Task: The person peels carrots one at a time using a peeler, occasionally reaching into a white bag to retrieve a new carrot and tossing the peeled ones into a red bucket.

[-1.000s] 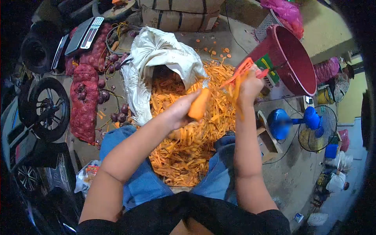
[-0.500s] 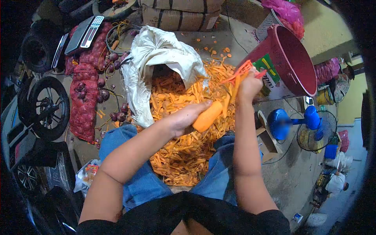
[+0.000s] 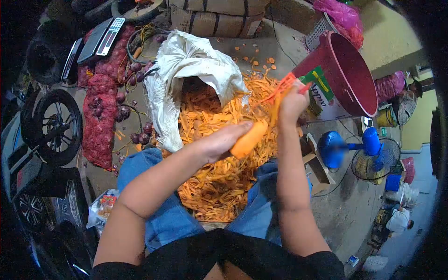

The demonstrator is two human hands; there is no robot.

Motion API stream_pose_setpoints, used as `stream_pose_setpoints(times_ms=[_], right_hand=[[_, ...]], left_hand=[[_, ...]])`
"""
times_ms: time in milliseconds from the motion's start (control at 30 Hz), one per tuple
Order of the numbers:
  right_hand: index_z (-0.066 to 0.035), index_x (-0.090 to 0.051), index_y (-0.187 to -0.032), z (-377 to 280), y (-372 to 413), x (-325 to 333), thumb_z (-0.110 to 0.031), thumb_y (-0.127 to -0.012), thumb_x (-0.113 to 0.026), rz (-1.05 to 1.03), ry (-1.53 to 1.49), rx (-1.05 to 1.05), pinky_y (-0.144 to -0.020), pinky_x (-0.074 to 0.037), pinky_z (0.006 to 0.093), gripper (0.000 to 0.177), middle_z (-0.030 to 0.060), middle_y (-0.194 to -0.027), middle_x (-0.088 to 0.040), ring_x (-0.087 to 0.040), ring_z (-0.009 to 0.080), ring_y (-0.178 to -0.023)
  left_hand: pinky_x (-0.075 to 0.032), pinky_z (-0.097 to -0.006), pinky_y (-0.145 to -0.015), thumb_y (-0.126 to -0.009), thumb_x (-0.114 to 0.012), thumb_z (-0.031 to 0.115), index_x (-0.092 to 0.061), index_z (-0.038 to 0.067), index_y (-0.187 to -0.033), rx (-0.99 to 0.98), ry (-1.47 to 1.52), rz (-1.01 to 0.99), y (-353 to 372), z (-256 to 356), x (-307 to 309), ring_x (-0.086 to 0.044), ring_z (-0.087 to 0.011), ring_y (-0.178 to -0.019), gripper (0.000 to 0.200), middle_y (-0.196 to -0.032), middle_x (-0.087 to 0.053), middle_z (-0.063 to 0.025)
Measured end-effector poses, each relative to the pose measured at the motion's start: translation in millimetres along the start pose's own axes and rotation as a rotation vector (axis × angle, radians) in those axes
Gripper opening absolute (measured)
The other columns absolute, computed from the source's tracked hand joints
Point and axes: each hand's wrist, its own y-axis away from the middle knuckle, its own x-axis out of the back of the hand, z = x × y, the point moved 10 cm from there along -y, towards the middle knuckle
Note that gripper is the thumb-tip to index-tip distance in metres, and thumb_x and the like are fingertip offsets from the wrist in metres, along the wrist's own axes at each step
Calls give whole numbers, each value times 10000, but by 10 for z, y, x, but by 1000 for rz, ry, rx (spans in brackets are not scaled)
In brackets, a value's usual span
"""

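A peeled orange carrot (image 3: 249, 139) is gripped in my left hand (image 3: 221, 141), over a large heap of carrot peelings (image 3: 212, 186) between my knees. My right hand (image 3: 293, 107) is closed around a red peeler (image 3: 283, 86), just beyond the carrot's far end and apart from it. Strips of peel hang by the right hand. Behind the heap, a white woven sack (image 3: 196, 65) lies with its mouth gaping, and peelings show inside it.
To the right stands a tilted dark red bucket (image 3: 350, 79). Red net sacks of onions (image 3: 99, 121) and a scale (image 3: 100, 44) are on the left, beside a motorcycle wheel (image 3: 58, 128). A blue fan (image 3: 373, 149) is at right; a person (image 3: 399, 219) sits farther off.
My right hand with the peeler has shifted slightly left and toward me. The left hand keeps the carrot in nearly the same place.
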Motion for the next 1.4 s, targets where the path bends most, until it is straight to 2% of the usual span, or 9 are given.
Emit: stream_pose_setpoints(times_ms=[100, 200, 300, 567, 633, 867, 1100, 1200, 1400], right_hand=[[-9, -490, -727, 263, 34, 6, -156, -797, -438, -9, -172, -368, -516, -354, 268, 171, 27, -616, -478, -431, 120, -554], [-25, -492, -733, -260, 327, -250, -162, -798, -444, -212, -387, -197, -516, -353, 267, 159, 12, -615, -467, -418, 104, -556], [-2, -454, -698, -716, 707, -356, -154, -810, -421, -345, -245, -82, -511, -332, 252, 192, 4, -591, -420, -382, 86, -560], [-4, -466, -720, -102, 66, -25, -151, -799, -442, -22, -143, -26, -511, -346, 256, 169, 17, -619, -464, -410, 106, -556], [-27, -466, -668, 384, 143, -37, -179, -790, -457, -77, -236, -605, -504, -348, 231, 195, 10, -565, -436, -415, 71, -535], [-14, -477, -713, -799, 634, -320, -178, -786, -456, -340, -133, 46, -497, -342, 258, 181, 30, -605, -452, -420, 97, -563], [4, -477, -699, -268, 71, -75, -143, -795, -440, -54, -143, 77, -503, -328, 257, 179, 1, -600, -424, -391, 104, -547], [-5, -492, -715, 176, -19, 8, -192, -804, -433, -3, -135, -253, -499, -354, 285, 215, 66, -586, -486, -443, 175, -528], [-17, -500, -752, -512, 339, -334, -208, -806, -431, -292, -138, 96, -504, -361, 260, 210, 49, -584, -480, -437, 107, -545]], left_hand=[[-428, -267, -564, -834, -336, 326, -444, 92, -959, 45, 191, -7, -116, -117, 134, -492, -121, -668, 287, -785, -497, -22], [-437, -277, -486, -838, -313, 343, -448, 99, -949, 70, 323, 33, -252, -135, 330, -501, -131, -647, 300, -794, -509, -30], [-447, -281, -672, -833, -297, 378, -465, 99, -1002, -56, 339, 24, -329, -53, 386, -529, -128, -770, 366, -864, -540, -35], [-425, -246, -481, -843, -283, 361, -450, 68, -960, 67, 164, -35, -126, -164, 108, -519, -120, -626, 357, -747, -528, -49], [-428, -249, -484, -841, -288, 364, -448, 67, -965, 75, 207, -31, -122, -163, 123, -519, -120, -625, 359, -750, -527, -47], [-446, -302, -648, -839, -282, 371, -458, 79, -1009, -44, 356, -47, -191, 39, 238, -527, -144, -754, 381, -900, -533, -45], [-419, -261, -710, -841, -309, 343, -441, 41, -1039, 32, 12, -31, -31, -62, 118, -520, -137, -796, 385, -938, -525, -53], [-429, -257, -669, -831, -341, 348, -445, 42, -1026, 38, 58, -64, -41, -86, 129, -514, -121, -784, 378, -910, -523, -34], [-422, -243, -551, -815, -379, 344, -468, 62, -957, -85, -64, 72, -192, 190, 479, -487, -99, -602, 328, -729, -511, -19]])
